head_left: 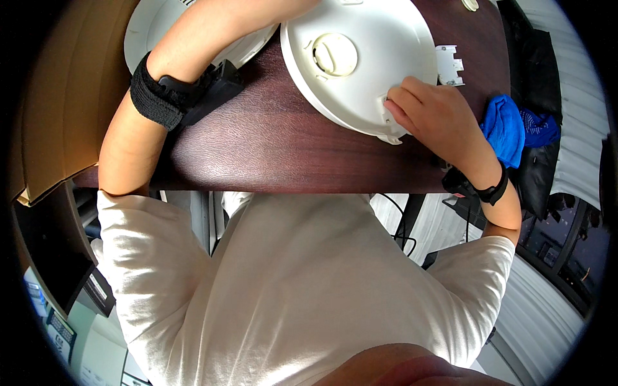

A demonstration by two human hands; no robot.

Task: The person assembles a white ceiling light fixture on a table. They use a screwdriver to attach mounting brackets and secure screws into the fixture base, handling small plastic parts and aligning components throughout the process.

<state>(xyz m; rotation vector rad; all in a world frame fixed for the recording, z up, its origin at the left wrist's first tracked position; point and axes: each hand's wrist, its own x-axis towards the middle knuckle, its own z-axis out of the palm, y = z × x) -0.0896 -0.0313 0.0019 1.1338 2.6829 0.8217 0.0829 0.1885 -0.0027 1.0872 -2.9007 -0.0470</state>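
Observation:
A round white plastic cover (399, 45) lies on the dark table, its shallow inner side up. It has a raised rim and a cream-coloured ring-shaped part (336, 55) on it. At its near right edge my right hand (434, 119) is closed, thumb and fingers pinching at a small white clip (383, 110). The fingers partly hide this clip. My left arm reaches across to the top edge, over a second round white dish-like part (143, 32). Only the back of my left hand (293, 6) shows there, and its fingers are out of the picture.
A small white notched bracket (449, 65) lies right of the cover. A cream piece (470, 4) sits at the far right. Blue cloth (504, 128) lies by the table's right edge, next to a black padded seat (539, 128). A cardboard box (64, 96) stands at left.

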